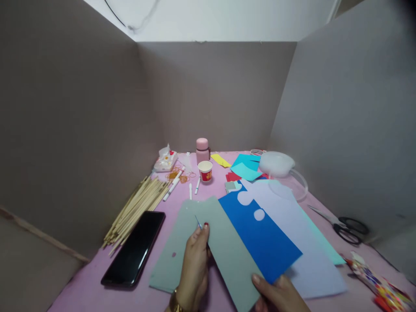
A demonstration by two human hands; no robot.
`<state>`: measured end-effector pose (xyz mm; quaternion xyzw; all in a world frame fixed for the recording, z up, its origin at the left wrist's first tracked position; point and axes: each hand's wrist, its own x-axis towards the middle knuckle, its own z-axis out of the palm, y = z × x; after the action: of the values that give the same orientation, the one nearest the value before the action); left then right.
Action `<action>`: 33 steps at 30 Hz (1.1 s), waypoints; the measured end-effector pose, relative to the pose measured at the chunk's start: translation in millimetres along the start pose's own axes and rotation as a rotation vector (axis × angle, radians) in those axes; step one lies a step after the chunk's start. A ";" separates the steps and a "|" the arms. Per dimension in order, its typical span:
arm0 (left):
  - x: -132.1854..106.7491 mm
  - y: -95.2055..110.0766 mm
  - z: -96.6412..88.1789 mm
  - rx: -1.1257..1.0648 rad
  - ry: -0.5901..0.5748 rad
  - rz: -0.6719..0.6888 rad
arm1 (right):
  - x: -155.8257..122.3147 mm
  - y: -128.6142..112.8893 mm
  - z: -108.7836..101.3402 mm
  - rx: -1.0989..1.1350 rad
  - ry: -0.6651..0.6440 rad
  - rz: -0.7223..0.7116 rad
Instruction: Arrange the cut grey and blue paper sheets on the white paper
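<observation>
My left hand [196,253], with a watch at the wrist, is closed on the left edge of a grey card [227,247]. A thin pointed sliver [198,221] shows just beyond its thumb; I cannot tell what it is. My right hand [276,292] pinches the card's lower right end, with the thumb on top. Beside that hand lies blue paper [256,238] with round holes cut in it; whether the fingers also hold it is hidden. More grey card [172,247] rests on the table under my left hand; I cannot tell if the two parts are joined.
Wooden sticks [139,208] and a black phone [134,249] lie at left. White sheets [312,260] spread at right, near scissors [341,225] and a colourful packet [383,281]. A paper cup [205,172], pink flask [202,151] and plastic container [276,164] stand behind. Walls enclose the table.
</observation>
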<state>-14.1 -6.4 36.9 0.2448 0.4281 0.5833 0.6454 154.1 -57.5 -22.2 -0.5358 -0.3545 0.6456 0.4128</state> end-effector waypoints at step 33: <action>-2.3 -13.7 11.4 0.196 -0.376 -0.196 | -1.0 -16.5 -2.1 0.186 0.036 -0.096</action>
<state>3.1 -9.3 32.2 0.3677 0.3766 0.4178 0.7406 158.7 -51.6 -7.3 -0.4890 -0.3111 0.6455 0.4973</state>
